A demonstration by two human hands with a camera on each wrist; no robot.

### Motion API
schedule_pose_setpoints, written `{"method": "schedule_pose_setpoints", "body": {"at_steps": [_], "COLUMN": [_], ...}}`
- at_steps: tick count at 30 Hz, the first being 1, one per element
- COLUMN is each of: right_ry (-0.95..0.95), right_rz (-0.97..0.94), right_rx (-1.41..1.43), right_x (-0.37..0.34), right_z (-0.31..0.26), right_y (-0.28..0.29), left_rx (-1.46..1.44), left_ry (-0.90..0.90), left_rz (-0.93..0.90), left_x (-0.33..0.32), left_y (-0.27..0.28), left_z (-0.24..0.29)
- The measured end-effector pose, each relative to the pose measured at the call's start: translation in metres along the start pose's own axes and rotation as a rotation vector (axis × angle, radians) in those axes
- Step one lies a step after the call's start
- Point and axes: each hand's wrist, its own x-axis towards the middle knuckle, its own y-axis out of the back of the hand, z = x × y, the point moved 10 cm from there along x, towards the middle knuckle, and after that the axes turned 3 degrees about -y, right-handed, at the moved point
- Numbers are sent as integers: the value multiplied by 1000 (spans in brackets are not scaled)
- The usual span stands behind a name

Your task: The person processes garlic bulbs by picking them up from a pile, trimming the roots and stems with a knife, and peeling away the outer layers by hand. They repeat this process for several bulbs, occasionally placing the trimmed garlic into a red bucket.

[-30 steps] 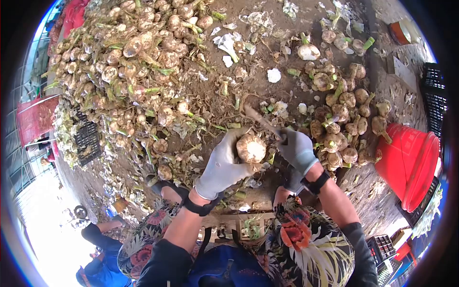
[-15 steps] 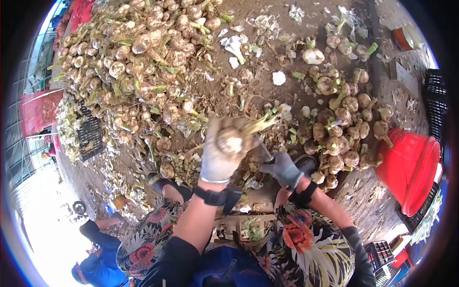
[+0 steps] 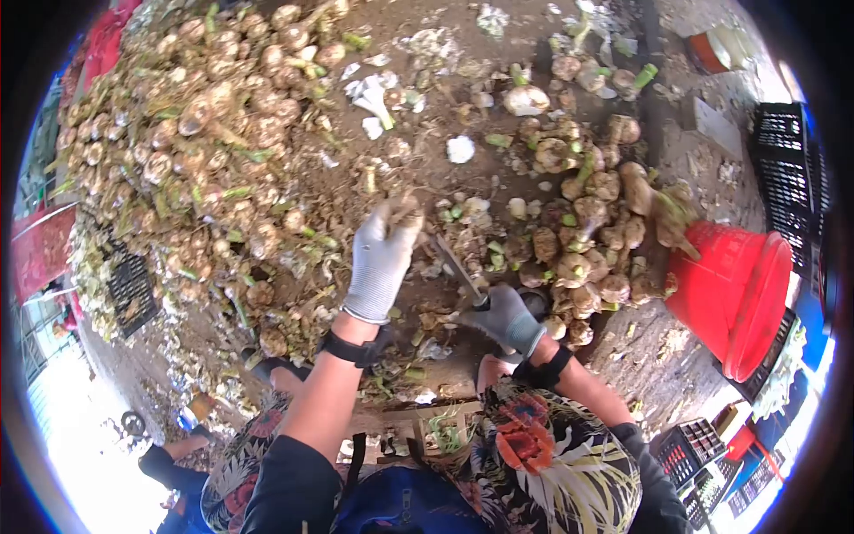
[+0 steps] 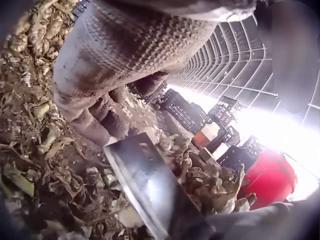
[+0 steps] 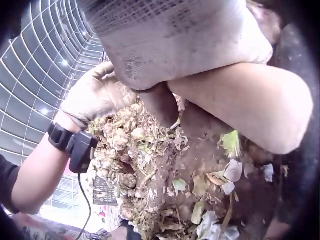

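My gloved left hand (image 3: 378,267) is over the ground, its soiled fingers loosely bent with nothing visible between them; its palm side shows in the right wrist view (image 5: 97,95). The gloved right hand (image 3: 507,320) grips a knife whose blade (image 3: 458,270) points up and left toward the left hand. That broad flat blade (image 4: 150,185) lies close below the left fingers in the left wrist view. A blurred bulb with a stem (image 3: 672,214) is at the right edge of the bulb pile (image 3: 583,231), beside the red bucket (image 3: 725,289).
A large heap of dirty bulbs (image 3: 213,116) covers the upper left. Peelings and a white stalk (image 3: 372,98) litter the soil. Black crates (image 3: 783,169) stand at the right, another crate (image 3: 133,294) at the left. Another person (image 3: 182,476) is at the lower left.
The bulb has left my left hand, and a blurred bulb now shows near the bucket. The left hand has moved slightly left and up. The right hand still holds the knife.
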Motion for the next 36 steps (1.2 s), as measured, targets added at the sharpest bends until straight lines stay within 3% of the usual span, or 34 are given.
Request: {"method": "schedule_pose_setpoints", "body": {"at_steps": [2, 4, 8, 10, 11, 12, 14, 16, 18, 19, 20, 22, 24, 25, 26, 29, 30, 32, 33, 34, 35, 36], "right_ry": [-37, -139, 41, 95, 283, 215, 447, 377, 244, 225, -38, -187, -160, -146, -109, 269, 421, 674, 752, 827, 760, 690], "right_rz": [-65, -89, -70, 55, 281, 495, 858, 1151, 1156, 1249, 1051, 1016, 1049, 1085, 1168, 957, 861, 746, 654, 557, 520, 479], "right_rx": [72, 243, 461, 499, 456, 481, 469, 160, -126, -461, -479, -754, -730, -712, -637, -81, 147, 89, 54, 21, 31, 43], "right_x": [-24, -48, -94, -117, -127, -133, -137, -131, -83, -61, -33, 5, 9, 6, 1, -53, -71, -87, -84, -82, -79, -77], "right_z": [-13, -22, -81, -105, -116, -113, -119, -116, -102, -102, -95, -79, -75, -72, -68, -114, -140, -180, -186, -191, -193, -192], "right_y": [11, 25, 73, 125, 164, 200, 271, 329, 371, 377, 369, 343, 337, 337, 348, 323, 291, 229, 192, 156, 130, 110], "left_rx": [237, 116, 977, 1221, 1267, 1315, 1345, 1428, 1498, 1507, 1392, 1284, 1158, 966, 824, 340, 337, -500, -499, -331, -156, -147], "left_ry": [-127, -121, -700, -528, -580, -633, -439, -495, -178, -171, -178, -186, -192, -333, -295, -76, -80, 210, 203, 87, -22, -18], "left_rz": [-59, -109, -2, -204, -247, -290, -444, -504, -822, -820, -773, -710, -577, -494, -433, -306, -299, -334, -322, -345, -363, -343], "left_x": [12, 22, 14, 8, -15, -38, -81, -133, -176, -185, -188, -182, -152, -137, -122, -79, -71, -65, -59, -49, -45, -46], "left_y": [-13, -30, -54, -65, -75, -83, -82, -69, -50, -42, -36, -33, -38, -43, -45, -69, -82, -108, -100, -88, -76, -58], "left_z": [9, -2, 17, -39, -47, -55, -84, -111, -147, -146, -138, -122, -87, -57, -42, -2, 14, 22, 14, 3, 0, 0]}}
